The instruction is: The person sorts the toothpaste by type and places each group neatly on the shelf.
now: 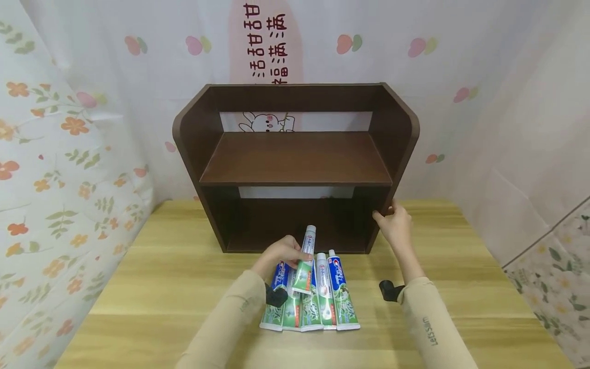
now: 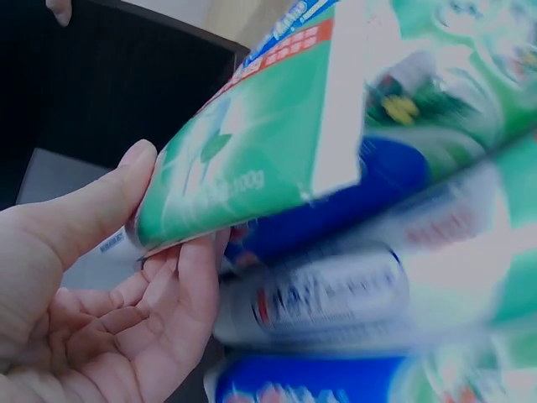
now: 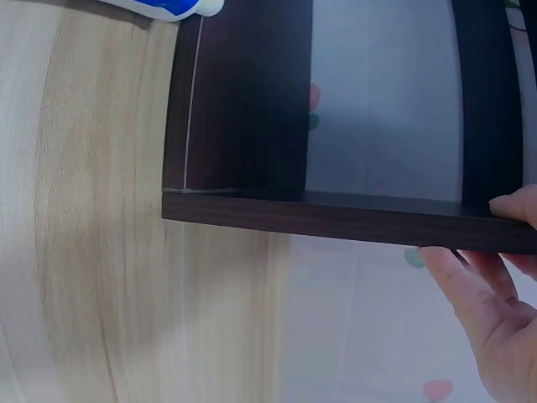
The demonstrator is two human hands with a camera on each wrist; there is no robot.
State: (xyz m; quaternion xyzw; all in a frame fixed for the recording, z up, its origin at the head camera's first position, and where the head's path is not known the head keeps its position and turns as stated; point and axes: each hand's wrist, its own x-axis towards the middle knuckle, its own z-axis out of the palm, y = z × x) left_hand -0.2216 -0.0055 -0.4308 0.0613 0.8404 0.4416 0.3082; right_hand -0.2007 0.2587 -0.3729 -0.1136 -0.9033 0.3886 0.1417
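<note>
Head view shows the left hand (image 1: 282, 252) pinching a green toothpaste tube (image 1: 304, 261) just in front of the brown shelf (image 1: 295, 164). More tubes (image 1: 332, 297) lie below it on the table (image 1: 161, 287). The right hand (image 1: 394, 223) grips the shelf's right side wall.

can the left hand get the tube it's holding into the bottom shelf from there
Probably yes: the left hand pinches a toothpaste tube right before the shelf unit, whose lower compartment looks open and bare, while the right hand grips its right side panel.
</note>
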